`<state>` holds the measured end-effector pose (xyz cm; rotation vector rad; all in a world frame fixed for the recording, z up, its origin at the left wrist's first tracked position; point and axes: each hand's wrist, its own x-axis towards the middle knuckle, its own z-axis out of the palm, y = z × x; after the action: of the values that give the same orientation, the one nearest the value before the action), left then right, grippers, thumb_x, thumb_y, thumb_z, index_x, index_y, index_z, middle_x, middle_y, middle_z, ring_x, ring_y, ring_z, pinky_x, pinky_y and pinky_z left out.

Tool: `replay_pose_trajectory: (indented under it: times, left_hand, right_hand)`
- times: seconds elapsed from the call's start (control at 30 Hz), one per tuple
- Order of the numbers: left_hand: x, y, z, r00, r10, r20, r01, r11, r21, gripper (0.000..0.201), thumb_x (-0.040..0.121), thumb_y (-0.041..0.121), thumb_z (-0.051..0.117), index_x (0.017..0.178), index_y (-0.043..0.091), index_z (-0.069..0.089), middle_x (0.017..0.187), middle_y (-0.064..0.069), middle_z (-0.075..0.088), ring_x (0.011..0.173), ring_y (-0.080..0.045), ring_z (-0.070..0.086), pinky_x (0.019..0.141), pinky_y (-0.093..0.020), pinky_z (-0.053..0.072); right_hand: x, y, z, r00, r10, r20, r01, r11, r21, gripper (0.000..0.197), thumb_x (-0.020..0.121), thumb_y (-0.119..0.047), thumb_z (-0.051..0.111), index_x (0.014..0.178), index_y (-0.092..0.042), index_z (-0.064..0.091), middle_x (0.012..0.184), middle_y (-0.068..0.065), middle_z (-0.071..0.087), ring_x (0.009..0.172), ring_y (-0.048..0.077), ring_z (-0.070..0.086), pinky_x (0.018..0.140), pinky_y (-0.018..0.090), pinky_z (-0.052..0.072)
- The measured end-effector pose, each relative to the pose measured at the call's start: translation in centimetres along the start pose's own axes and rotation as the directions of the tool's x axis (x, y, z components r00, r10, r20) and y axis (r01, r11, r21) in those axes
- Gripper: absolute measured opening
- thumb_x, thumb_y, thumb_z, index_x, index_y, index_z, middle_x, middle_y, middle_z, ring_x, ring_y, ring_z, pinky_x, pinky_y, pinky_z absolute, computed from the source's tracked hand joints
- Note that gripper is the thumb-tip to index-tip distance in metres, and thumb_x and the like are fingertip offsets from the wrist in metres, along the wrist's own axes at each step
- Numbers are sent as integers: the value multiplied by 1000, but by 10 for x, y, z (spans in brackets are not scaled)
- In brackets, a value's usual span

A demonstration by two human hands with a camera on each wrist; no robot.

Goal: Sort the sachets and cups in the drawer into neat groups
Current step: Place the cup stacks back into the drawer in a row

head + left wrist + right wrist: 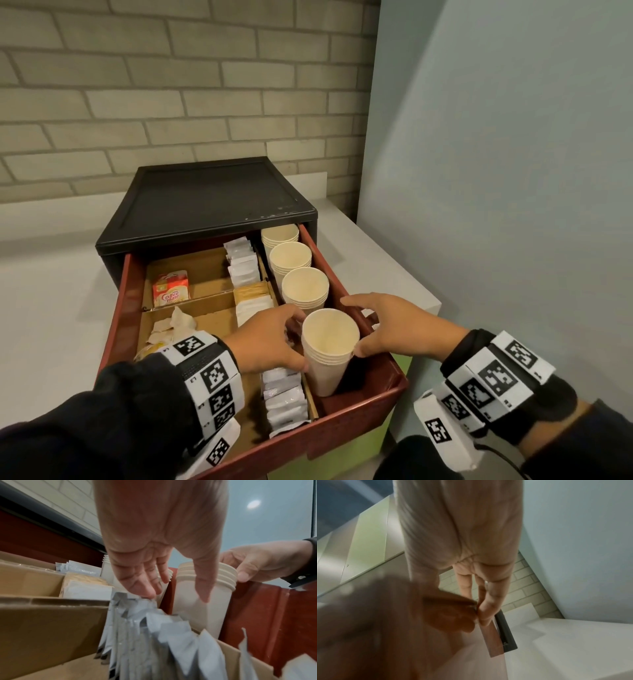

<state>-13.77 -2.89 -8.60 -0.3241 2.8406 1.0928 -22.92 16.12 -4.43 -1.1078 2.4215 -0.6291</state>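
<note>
While both hands flank the nearest cup stack (329, 349), I see the left hand (267, 339) with its thumb laid on the stack's side and fingers loosely spread, not wrapped; in the left wrist view its fingertips (145, 589) hang just over the silver sachets (154, 635). My right hand (397, 329) touches the stack's rim with the thumb, fingers relaxed and extended over the drawer's right wall; neither hand truly grasps it. The stack stands upright in the front of the right-hand lane of the red drawer (342, 442), with three more cup stacks (305, 284) lined up behind it toward the back. Cardboard dividers (191, 303) split the rest: white sachets (241, 263) at the back of the middle lane, tan and cream packets (255, 301) ahead of them, more silver sachets at the front. A Coffee-mate pouch (171, 287) leans in the back-left compartment; crumpled wrappers (173, 325) lie in the one before it. The drawer is pulled out of a black cabinet (205, 202) on a white counter (51, 308), with a brick wall (171, 85) behind and a pale blue wall (513, 171) close on the right. The cup lane is narrow, the stacks nearly filling its width.
</note>
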Motion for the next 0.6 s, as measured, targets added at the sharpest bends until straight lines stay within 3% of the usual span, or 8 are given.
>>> replay_pose_trajectory:
  times: [0.13, 0.23, 0.33, 0.43, 0.5, 0.6]
  left_hand:
    - [-2, 2, -5, 998, -54, -25, 55, 996, 71, 62, 65, 15, 80, 120, 23, 51, 110, 6, 55, 78, -4, 50, 63, -13, 41]
    - [-9, 8, -12, 997, -70, -19, 72, 987, 142, 62, 69, 20, 80, 123, 24, 50, 110, 8, 52, 85, -6, 50, 62, -11, 39]
    - [-25, 20, -23, 998, -53, -37, 59, 975, 212, 57, 75, 26, 74, 125, 27, 48, 114, 11, 51, 92, -6, 51, 63, -10, 39]
    - [-46, 35, -35, 997, -2, -74, 24, 954, 300, 50, 79, 33, 69, 124, 30, 49, 111, 15, 49, 92, -4, 49, 61, -7, 35]
    - [-57, 43, -42, 996, 2, -91, 29, 941, 336, 49, 80, 36, 68, 125, 31, 49, 109, 15, 49, 91, -4, 49, 62, -8, 35]
    - [-70, 50, -49, 992, -37, -120, 78, 930, 358, 52, 80, 39, 67, 128, 29, 49, 111, 13, 51, 94, -7, 51, 72, -17, 41]
  right_hand:
    - [-12, 9, -6, 998, 12, 60, -20, 990, 142, 68, 80, -11, 69, 140, -24, 40, 123, -5, 55, 94, 19, 65, 91, 33, 52]
    - [-23, 19, -6, 995, 55, 77, -65, 990, 124, 66, 82, -18, 68, 141, -20, 40, 118, -9, 57, 90, 15, 66, 94, 33, 50]
    - [-32, 26, 1, 996, 39, 75, -51, 986, 157, 54, 83, -21, 67, 134, -20, 49, 112, -3, 62, 87, 20, 68, 90, 38, 52]
    - [-38, 25, 5, 998, -6, 63, -8, 977, 213, 43, 83, -26, 69, 124, -23, 57, 107, 4, 63, 82, 13, 67, 87, 31, 54]
    - [-42, 18, 7, 996, -46, 71, 28, 969, 245, 57, 72, -39, 77, 124, -27, 56, 107, -3, 65, 86, 5, 64, 87, 24, 53]
    - [-42, 10, 15, 995, -85, 57, 66, 957, 281, 87, 51, -50, 82, 129, -29, 49, 118, -14, 61, 108, 4, 57, 95, 25, 48]
